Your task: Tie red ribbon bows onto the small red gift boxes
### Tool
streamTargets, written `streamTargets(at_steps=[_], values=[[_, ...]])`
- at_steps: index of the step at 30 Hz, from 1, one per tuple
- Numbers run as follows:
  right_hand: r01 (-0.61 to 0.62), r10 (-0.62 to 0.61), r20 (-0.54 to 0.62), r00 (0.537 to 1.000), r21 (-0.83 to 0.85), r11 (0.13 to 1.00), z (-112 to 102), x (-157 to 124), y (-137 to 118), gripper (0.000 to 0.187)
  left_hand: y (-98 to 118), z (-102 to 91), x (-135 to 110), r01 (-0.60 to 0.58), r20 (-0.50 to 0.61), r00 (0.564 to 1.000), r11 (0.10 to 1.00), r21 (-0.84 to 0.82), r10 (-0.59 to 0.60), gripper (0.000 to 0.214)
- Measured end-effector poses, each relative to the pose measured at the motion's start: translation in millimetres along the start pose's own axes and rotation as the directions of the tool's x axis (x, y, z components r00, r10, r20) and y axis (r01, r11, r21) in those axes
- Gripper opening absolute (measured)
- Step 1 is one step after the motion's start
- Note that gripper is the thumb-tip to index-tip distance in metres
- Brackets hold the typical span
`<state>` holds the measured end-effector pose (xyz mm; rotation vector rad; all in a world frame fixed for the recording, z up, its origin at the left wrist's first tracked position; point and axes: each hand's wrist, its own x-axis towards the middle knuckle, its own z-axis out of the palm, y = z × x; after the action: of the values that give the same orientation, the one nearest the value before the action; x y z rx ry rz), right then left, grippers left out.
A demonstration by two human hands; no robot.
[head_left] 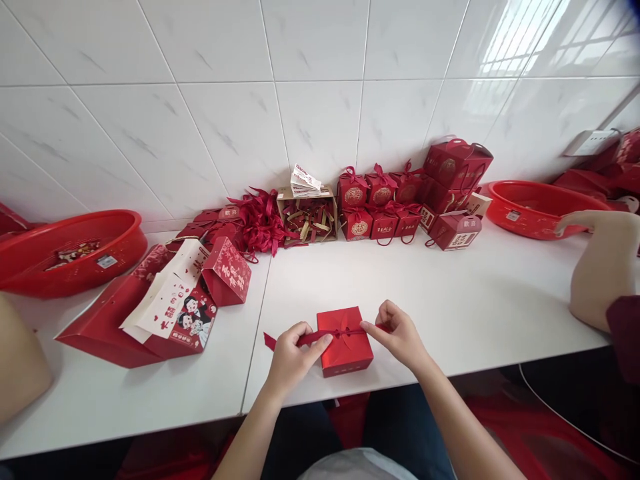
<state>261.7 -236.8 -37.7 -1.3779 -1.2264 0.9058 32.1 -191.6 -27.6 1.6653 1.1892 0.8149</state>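
Observation:
A small red gift box (pixel 345 353) sits on the white table (pixel 450 313) near its front edge. A dark red ribbon (pixel 310 338) runs across the box top. My left hand (pixel 293 357) pinches the ribbon's left part, with a loose end sticking out to the left. My right hand (pixel 397 333) pinches the ribbon at the box's right side. Both hands are closed on the ribbon, pulling it taut over the lid.
Finished red boxes (pixel 385 200) stack along the tiled wall, beside a cardboard box of ribbons (pixel 307 220). Flat red boxes and bags (pixel 170 300) lie at left. Red basins stand at far left (pixel 70 250) and right (pixel 530 207). Another person's arm (pixel 600 267) rests at right.

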Motion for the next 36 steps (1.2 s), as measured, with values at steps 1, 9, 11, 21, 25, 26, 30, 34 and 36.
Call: streamTargets(at_steps=[1, 9, 11, 21, 25, 26, 30, 34, 36], values=[[0.039, -0.038, 0.037, 0.999, -0.028, 0.999, -5, -1, -3, 0.040, -2, -3.0, 1, -0.011, 0.003, 1.000, 1.000, -0.007, 0.011, 0.044], [0.299, -0.306, 0.056, 0.950, -0.437, 0.848, -11, -13, -8, 0.021, -5, -40.0, 13, 0.162, 0.349, 0.920, 0.984, 0.075, -0.178, 0.027], [0.293, -0.384, -0.118, 0.916, -0.458, 0.839, 1, -13, -5, 0.021, 1, -42.5, 12, 0.197, 0.543, 0.820, 0.980, 0.028, -0.180, 0.024], [0.291, -0.296, -0.093, 0.951, -0.065, 0.954, 33, -21, -32, 0.014, 38, 0.6, -13, -0.071, 0.186, 0.979, 0.995, -0.077, 0.084, 0.022], [0.173, -0.172, 0.020, 0.985, -0.061, 0.983, 37, -17, -34, 0.019, 37, 14.7, -21, -0.286, 0.075, 0.958, 0.915, 0.285, 0.276, 0.026], [0.151, -0.149, 0.038, 0.988, -0.065, 0.986, 37, -16, -34, 0.020, 35, 16.4, -22, -0.316, 0.083, 0.948, 0.880, 0.355, 0.307, 0.028], [0.097, -0.089, 0.117, 0.989, -0.067, 0.993, 36, -14, -36, 0.019, 33, 18.5, -23, -0.389, 0.138, 0.918, 0.773, 0.500, 0.372, 0.029], [0.051, -0.035, 0.181, 0.983, -0.084, 0.995, 32, -14, -42, 0.009, 30, 17.9, -23, -0.453, 0.172, 0.884, 0.706, 0.544, 0.434, 0.033], [0.028, -0.008, 0.214, 0.977, -0.091, 0.995, 29, -12, -45, 0.010, 27, 17.3, -23, -0.482, 0.190, 0.866, 0.673, 0.561, 0.462, 0.037]])
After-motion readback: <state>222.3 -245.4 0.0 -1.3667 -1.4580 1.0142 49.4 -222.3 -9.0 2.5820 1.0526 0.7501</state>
